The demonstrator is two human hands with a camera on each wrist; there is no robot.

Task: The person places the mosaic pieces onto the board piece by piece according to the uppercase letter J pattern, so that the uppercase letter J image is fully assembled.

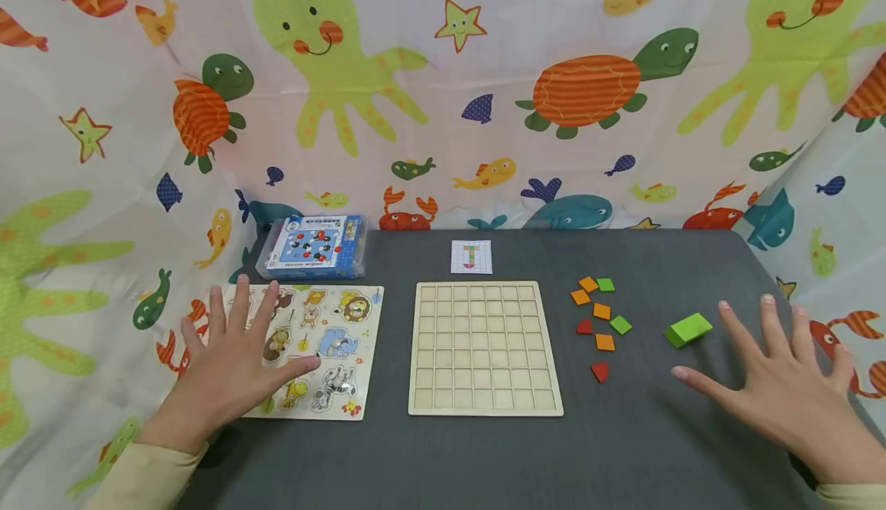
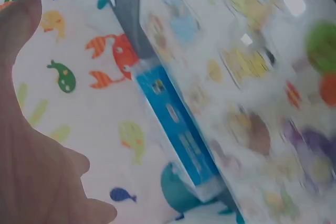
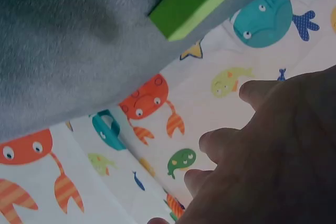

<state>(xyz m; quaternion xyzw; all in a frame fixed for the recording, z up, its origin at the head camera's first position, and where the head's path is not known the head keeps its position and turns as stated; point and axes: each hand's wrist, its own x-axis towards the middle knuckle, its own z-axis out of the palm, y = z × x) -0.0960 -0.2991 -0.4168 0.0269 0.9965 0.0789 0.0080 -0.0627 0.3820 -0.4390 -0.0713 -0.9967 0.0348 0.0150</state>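
My left hand [image 1: 231,368] hovers with spread fingers over the left part of an animal puzzle board [image 1: 370,325], holding nothing. On the right, my right hand [image 1: 796,387] is also spread and holds nothing; its thumb and forefinger are nearest a green block [image 1: 688,330]. That block shows large in the right wrist view [image 3: 189,6] too. Between the hands lies a wooden grid board [image 1: 484,348] with bare squares. Right of it are scattered small tiles: orange squares [image 1: 604,342], green ones [image 1: 621,325] and red pieces [image 1: 600,371].
Behind the puzzle board stands a clear plastic case with a blue label [image 1: 314,247]. A small card [image 1: 471,257] with a coloured pattern on a grid lies behind the grid board. A sea-animal curtain [image 1: 429,110] encloses the dark grey table [image 1: 443,464] at the back and sides.
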